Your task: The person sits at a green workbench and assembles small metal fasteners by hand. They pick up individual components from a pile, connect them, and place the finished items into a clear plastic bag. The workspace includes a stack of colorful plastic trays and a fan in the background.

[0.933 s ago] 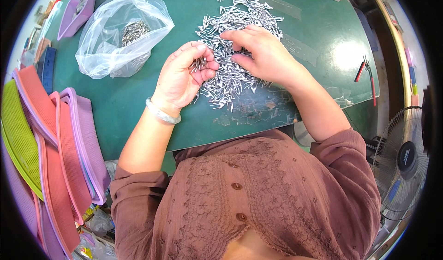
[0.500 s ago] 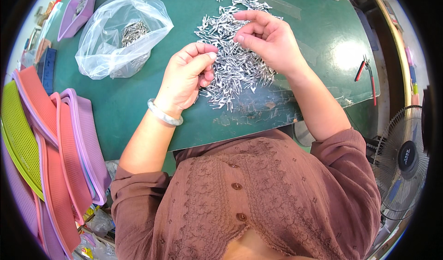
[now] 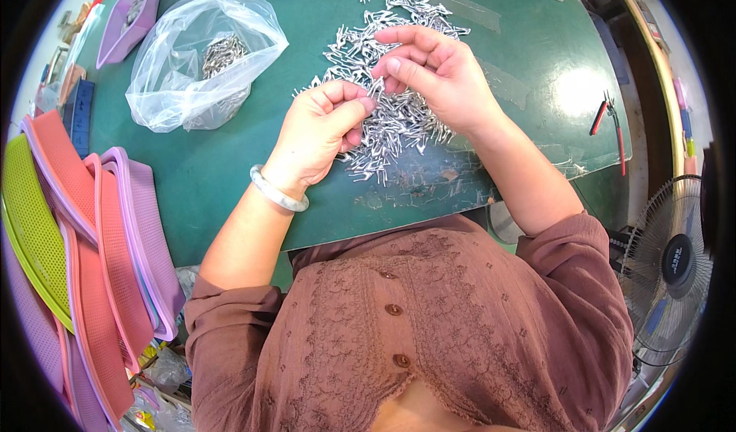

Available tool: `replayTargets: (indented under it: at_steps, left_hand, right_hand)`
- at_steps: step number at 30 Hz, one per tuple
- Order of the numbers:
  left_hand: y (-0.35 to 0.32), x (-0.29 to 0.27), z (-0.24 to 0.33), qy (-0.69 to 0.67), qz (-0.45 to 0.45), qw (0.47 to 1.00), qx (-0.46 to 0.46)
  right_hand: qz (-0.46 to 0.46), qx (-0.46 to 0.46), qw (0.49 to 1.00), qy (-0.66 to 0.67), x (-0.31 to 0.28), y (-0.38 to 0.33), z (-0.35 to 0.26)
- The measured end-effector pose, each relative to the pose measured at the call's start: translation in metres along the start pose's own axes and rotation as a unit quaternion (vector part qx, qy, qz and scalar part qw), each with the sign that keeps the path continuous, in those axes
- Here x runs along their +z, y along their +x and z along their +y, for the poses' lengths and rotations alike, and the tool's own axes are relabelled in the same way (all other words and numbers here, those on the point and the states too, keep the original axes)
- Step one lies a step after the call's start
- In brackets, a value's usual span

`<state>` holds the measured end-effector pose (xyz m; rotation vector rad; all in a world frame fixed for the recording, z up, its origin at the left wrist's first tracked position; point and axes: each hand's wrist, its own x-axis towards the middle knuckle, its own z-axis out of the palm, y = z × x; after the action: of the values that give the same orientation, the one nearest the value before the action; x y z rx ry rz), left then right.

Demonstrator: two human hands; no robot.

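Head view, left hand: the left hand (image 3: 318, 129) is curled, thumb and forefinger pressed together on what looks like one small metal piece; a pale bangle (image 3: 277, 193) sits on that wrist.
Head view, right hand: the right hand (image 3: 437, 72) hovers just beside the left, its fingers (image 3: 399, 68) pinching a thin metal piece at the tips, right above the heap.
Metal pieces: a loose heap of small shiny metal pieces (image 3: 383, 118) is spread on the green tabletop (image 3: 230, 171), under and beyond both hands.
Bag: a clear plastic bag (image 3: 201, 60) lies open to the left, well apart from the heap, with a small clump of similar pieces inside.
How far along: judging by the amounts, little is bagged and most of the heap is left.
Around: coloured mesh trays (image 3: 84, 248) stacked at the left edge; red-handled pliers (image 3: 606, 114) to the right; a fan (image 3: 675, 259) beyond the tabletop.
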<state>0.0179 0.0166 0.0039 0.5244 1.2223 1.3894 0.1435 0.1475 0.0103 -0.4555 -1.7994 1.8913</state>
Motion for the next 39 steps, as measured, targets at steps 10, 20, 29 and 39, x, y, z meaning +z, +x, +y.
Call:
replayTargets:
  at_steps: [10, 20, 29, 39]
  left_hand:
    - [0.002, -0.004, -0.002, -0.014, 0.016, 1.0, 0.021]
    - [-0.001, 0.0, -0.001, 0.022, 0.054, 0.996, 0.075]
    - [0.002, -0.002, -0.011, 0.14, 0.097, 0.97, 0.17]
    - [0.001, -0.007, 0.0, -0.035, -0.004, 0.999, 0.041]
  right_hand:
    - [-0.032, 0.01, 0.999, -0.008, -0.001, -0.002, -0.001]
    - [-0.071, 0.004, 0.997, 0.012, -0.002, 0.0, 0.002]
    - [-0.079, -0.017, 0.997, -0.014, -0.003, -0.001, 0.001]
    - [-0.059, -0.016, 0.998, 0.017, -0.002, -0.001, 0.002]
